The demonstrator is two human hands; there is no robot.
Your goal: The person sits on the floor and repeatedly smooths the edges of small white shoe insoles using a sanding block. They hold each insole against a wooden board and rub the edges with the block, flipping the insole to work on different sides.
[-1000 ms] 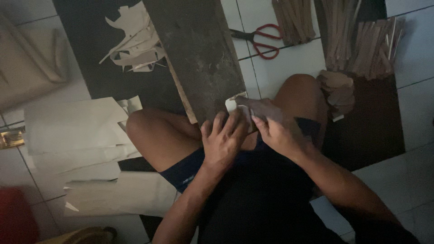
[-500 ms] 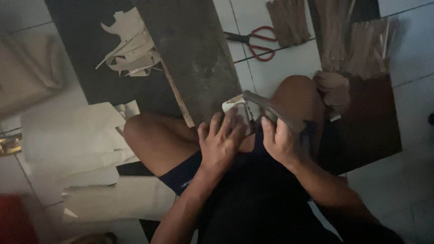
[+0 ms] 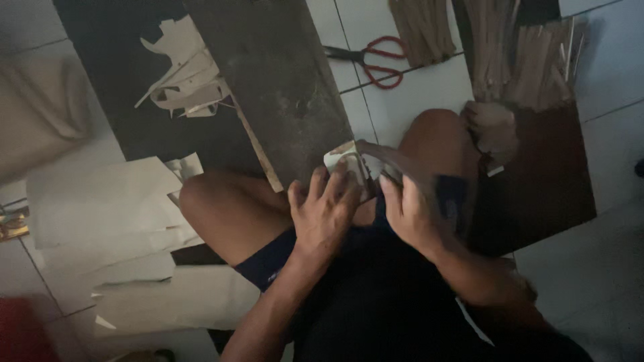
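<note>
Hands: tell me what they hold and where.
Left hand presses a small pale folded piece by its near edge; right hand grips a dark strip at its near end.

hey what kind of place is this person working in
Probably a home floor used as a craft spot: white floor tiles, red-handled scissors, paper offcuts and bundles of brown strips spread around a seated person.
</note>
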